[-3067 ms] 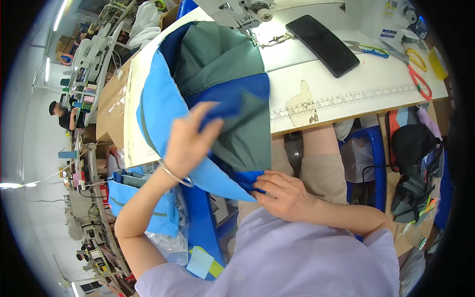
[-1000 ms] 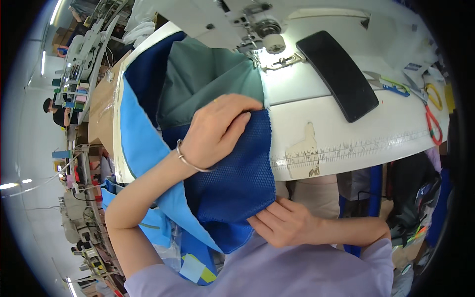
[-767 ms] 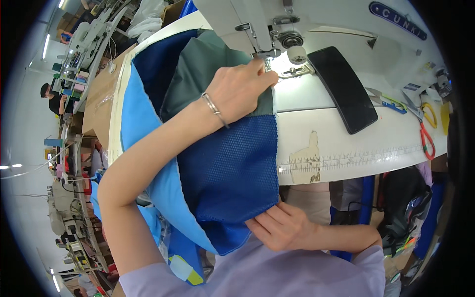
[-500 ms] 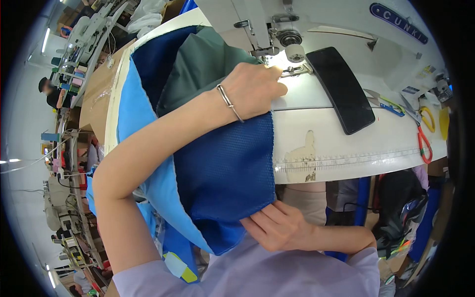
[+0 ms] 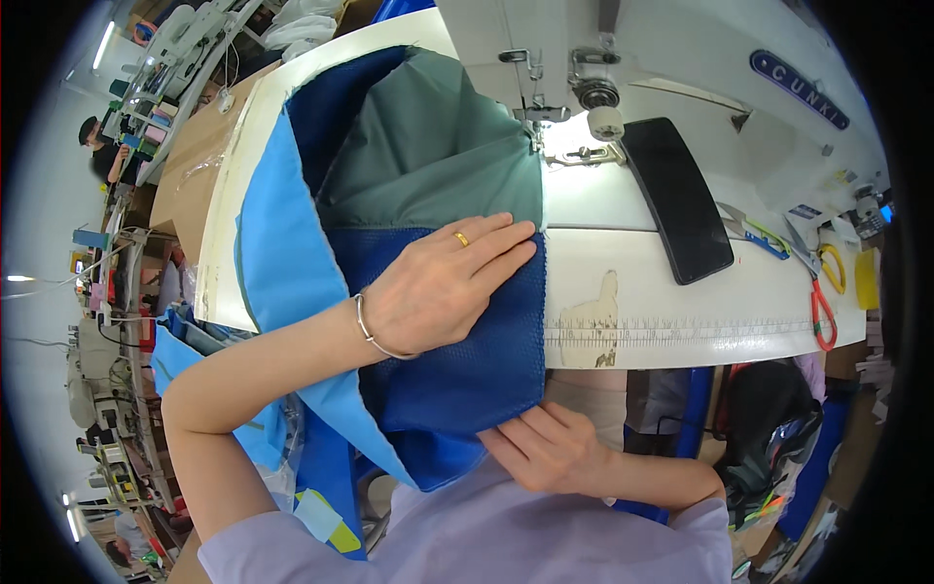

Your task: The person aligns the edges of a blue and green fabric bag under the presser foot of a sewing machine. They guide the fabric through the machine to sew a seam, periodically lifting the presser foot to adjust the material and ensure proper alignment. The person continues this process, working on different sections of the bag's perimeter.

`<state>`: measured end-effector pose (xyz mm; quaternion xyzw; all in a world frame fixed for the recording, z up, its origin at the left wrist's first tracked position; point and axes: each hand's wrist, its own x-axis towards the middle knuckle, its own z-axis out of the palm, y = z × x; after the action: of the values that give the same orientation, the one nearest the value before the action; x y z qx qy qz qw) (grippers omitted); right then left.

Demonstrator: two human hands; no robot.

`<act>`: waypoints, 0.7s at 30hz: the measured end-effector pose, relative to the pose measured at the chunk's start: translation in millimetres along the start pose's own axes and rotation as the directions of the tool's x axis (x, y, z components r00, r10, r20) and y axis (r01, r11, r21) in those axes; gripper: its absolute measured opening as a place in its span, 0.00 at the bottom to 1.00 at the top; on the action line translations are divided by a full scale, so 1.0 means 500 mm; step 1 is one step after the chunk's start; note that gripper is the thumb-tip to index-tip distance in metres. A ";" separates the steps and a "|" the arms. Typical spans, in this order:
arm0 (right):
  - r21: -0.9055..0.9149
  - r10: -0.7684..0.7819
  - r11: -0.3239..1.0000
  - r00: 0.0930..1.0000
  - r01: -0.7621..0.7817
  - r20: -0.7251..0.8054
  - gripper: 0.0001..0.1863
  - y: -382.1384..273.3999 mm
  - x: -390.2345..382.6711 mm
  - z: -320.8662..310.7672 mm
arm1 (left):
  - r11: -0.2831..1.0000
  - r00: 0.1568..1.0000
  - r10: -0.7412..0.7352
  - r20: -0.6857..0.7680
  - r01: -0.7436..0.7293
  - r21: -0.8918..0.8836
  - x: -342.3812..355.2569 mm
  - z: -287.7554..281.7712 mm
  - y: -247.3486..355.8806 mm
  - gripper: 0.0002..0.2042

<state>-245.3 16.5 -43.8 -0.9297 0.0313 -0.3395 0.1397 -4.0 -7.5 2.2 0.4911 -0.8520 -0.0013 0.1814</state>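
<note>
My left hand (image 5: 443,287) lies flat on the blue mesh fabric (image 5: 457,380), fingers stretched towards its right edge. At the lower corner my right hand (image 5: 550,448) pinches the same fabric, thumb hidden beneath it. A grey-green fabric panel (image 5: 428,146) joins the mesh along a seam. Its right edge reaches under the presser foot (image 5: 537,136) of a white sewing machine (image 5: 681,58). A light-blue panel (image 5: 292,253) hangs along the left side of the piece, its edges raw.
Right of the needle a black phone (image 5: 678,200) lies on the machine bed. Farther right are snips (image 5: 754,229), red-handled scissors (image 5: 824,316) and a yellow-handled tool (image 5: 833,268). A ruler strip (image 5: 681,329) runs along the table's front edge. A cardboard sheet (image 5: 199,175) stands left of the table.
My left hand has moved from beside the presser foot back down onto the blue mesh and flattened out, uncovering the grey-green panel. My right hand keeps its hold at the lower corner.
</note>
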 end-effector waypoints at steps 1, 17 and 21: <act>-0.004 -0.005 1.000 1.000 0.006 0.027 0.14 0.001 0.001 -0.006 | 1.000 1.000 0.011 0.011 -0.011 0.005 -0.001 0.000 -0.004 0.25; 0.045 -0.009 0.999 0.996 0.005 0.090 0.12 0.055 0.042 -0.035 | 0.991 0.993 0.109 0.041 -0.105 -0.088 0.056 0.001 -0.090 0.21; 0.021 0.053 0.998 0.998 -0.054 0.046 0.11 0.081 0.057 -0.030 | 0.987 0.989 0.142 0.043 -0.139 -0.075 0.084 0.004 -0.133 0.20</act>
<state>-231.6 -30.3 -26.5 -0.9343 0.0494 -0.3147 0.1600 31.7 -77.5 1.2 0.4229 -0.8880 -0.0311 0.1779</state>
